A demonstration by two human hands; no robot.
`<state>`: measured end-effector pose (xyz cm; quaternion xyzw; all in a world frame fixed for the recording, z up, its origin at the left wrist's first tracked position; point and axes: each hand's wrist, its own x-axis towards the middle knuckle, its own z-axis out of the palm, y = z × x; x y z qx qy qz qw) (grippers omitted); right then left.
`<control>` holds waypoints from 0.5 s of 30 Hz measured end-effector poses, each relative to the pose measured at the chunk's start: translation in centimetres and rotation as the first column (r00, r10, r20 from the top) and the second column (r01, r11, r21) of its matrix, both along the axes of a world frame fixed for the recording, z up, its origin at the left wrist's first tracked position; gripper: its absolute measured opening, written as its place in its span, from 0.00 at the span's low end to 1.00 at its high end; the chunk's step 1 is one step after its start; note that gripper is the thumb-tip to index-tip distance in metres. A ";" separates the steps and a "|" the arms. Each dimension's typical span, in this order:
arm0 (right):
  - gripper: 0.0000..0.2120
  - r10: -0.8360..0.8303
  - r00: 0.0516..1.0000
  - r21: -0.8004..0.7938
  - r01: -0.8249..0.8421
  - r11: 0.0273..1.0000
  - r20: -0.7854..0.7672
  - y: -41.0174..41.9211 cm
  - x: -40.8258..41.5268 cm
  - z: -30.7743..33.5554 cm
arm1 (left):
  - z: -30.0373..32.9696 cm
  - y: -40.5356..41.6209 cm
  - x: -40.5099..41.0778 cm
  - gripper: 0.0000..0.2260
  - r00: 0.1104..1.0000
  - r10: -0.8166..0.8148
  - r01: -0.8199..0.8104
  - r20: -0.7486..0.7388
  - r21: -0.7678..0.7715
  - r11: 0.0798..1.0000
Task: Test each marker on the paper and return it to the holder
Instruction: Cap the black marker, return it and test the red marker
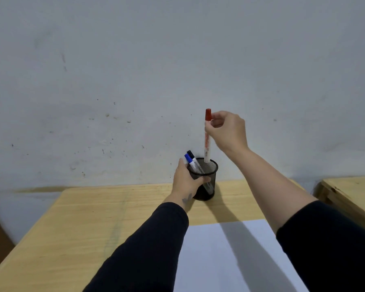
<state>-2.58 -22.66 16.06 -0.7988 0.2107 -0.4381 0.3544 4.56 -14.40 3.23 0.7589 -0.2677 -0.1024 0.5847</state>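
- Head view: a wooden table (pixel 93 218) runs from the near edge of the picture back to a grey wall (pixel 135 70); its far edge meets the wall, and its left edge slants toward the lower left corner.
- A second table (pixel 350 192) stands to the right, with a narrow gap between the two.
- The left half of the table is bare wood; white paper (pixel 230 256) lies on the near right part, partly shadowed by the arms.
- The holder (pixel 207 182), a black mesh cup, stands upright near the far edge, close to the wall and well apart from the paper.
- Inside it, a blue marker (pixel 189 160) and a black marker (pixel 191 155) lean to the left, caps up, side by side against the rim.
- The left hand (pixel 188 178) wraps around the holder's left side, fingers clasping the mesh.
- The right hand (pixel 228 131) pinches the red marker (pixel 207 140) just below its red cap, between thumb and fingers.
- The red marker stands nearly upright, cap on top, its lower end at the holder's rim, on the right side of the opening; whether it dips inside cannot be told.
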 end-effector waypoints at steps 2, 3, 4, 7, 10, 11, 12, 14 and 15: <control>0.09 0.010 1.000 -0.024 -0.010 1.000 0.004 0.1 -1.0 0.6 | 1.4 0.8 0.2 0.30 0.999 0.004 -0.006 0.033 0.040 0.999; 0.09 0.018 1.000 -0.037 -0.018 0.999 -0.002 0.2 -1.5 0.6 | 2.2 1.2 0.3 0.33 0.998 0.007 -0.011 0.070 0.059 0.998; 0.09 0.026 1.000 -0.046 -0.026 0.999 -0.012 0.3 -2.0 0.4 | 3.0 1.6 0.2 0.37 0.994 0.002 -0.009 0.110 0.063 0.998; 0.10 0.057 0.997 -0.043 -0.060 0.997 -0.055 1.0 -3.2 -0.8 | 5.6 3.0 -0.5 0.35 0.975 0.016 -0.003 0.221 -0.061 0.998; 0.11 0.107 0.984 -0.034 -0.112 0.993 -0.139 2.1 -3.9 -2.6 | 7.7 4.5 -1.7 0.21 0.936 0.053 0.011 0.349 -0.179 0.984; 0.11 0.125 0.978 -0.027 -0.131 0.991 -0.165 2.6 -4.2 -3.1 | 8.2 5.0 -2.0 0.18 0.927 0.049 0.023 0.372 -0.187 0.982; 0.11 0.141 0.973 -0.021 -0.147 0.989 -0.182 3.0 -4.4 -3.6 | 8.5 5.5 -2.3 0.15 0.922 0.036 0.037 0.386 -0.179 0.983; 0.10 0.161 0.965 -0.028 -0.170 0.985 -0.208 3.8 -4.8 -4.5 | 8.3 6.5 -2.8 0.12 0.920 -0.013 0.069 0.392 -0.130 0.989; 0.10 0.173 0.959 -0.039 -0.186 0.982 -0.225 4.2 -5.1 -4.8 | 7.9 7.1 -3.0 0.11 0.923 -0.033 0.079 0.383 -0.106 0.991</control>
